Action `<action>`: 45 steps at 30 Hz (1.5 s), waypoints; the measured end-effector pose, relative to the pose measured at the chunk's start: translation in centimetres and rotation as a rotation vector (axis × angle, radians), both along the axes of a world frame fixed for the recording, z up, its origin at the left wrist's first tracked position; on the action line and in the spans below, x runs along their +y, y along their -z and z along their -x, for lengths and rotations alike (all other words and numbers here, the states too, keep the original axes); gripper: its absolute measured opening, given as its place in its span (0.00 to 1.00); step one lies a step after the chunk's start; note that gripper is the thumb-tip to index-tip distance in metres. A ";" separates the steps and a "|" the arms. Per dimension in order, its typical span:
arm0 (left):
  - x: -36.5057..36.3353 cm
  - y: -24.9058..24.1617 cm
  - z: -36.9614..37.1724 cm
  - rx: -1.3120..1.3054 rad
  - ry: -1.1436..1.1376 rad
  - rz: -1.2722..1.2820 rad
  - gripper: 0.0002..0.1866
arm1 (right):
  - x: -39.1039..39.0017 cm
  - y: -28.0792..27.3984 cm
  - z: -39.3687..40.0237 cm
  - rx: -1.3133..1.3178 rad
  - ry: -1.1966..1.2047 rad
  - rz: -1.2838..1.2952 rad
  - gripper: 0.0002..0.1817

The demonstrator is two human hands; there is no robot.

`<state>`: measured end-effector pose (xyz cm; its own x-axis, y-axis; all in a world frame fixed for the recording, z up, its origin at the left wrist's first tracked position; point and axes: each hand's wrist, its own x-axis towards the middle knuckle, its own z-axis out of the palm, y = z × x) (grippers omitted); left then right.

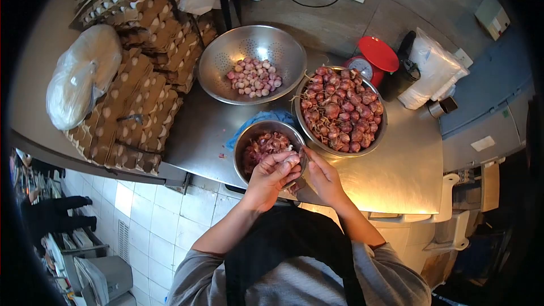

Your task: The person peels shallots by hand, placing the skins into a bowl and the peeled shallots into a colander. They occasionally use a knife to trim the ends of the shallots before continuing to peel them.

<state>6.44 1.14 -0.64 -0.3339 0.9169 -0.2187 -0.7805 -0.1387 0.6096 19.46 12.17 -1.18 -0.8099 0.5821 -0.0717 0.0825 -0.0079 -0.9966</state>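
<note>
My left hand is closed around a pale, partly peeled shallot, with its fingers curled over the near rim of a steel bowl. Beside it, my right hand is closed on what looks like a small knife, its tip close to the shallot; the grip is mostly hidden. Below both hands, the steel bowl contains reddish shallot skins. Unpeeled red shallots fill a larger bowl to the right. Behind, a steel colander contains peeled pinkish shallots.
Stacked egg trays and a filled plastic bag stand at the left. A red kitchen scale and a white plastic package sit at the back right. Blue plastic lies on the steel table.
</note>
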 end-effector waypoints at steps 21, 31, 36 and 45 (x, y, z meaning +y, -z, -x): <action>-1.3 -1.1 2.2 0.629 -0.139 0.050 0.28 | -2.7 -0.9 0.8 0.035 -0.056 -0.132 0.21; -2.2 -1.2 2.7 0.494 -0.037 0.005 0.27 | -2.1 0.7 1.4 0.040 0.117 -0.249 0.22; -2.2 -1.7 3.5 0.488 -0.055 0.049 0.28 | -3.9 -1.8 1.6 0.058 0.000 -0.322 0.23; -2.0 -2.3 3.8 0.410 -0.007 0.024 0.30 | -4.1 -1.4 1.1 -0.080 -0.038 -0.238 0.23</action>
<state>2.67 -0.83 1.65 -0.4042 0.9105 -0.0876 -0.4709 -0.1250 0.8733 18.36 8.02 0.20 -0.8290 0.5593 -0.0007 0.1565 0.2307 -0.9604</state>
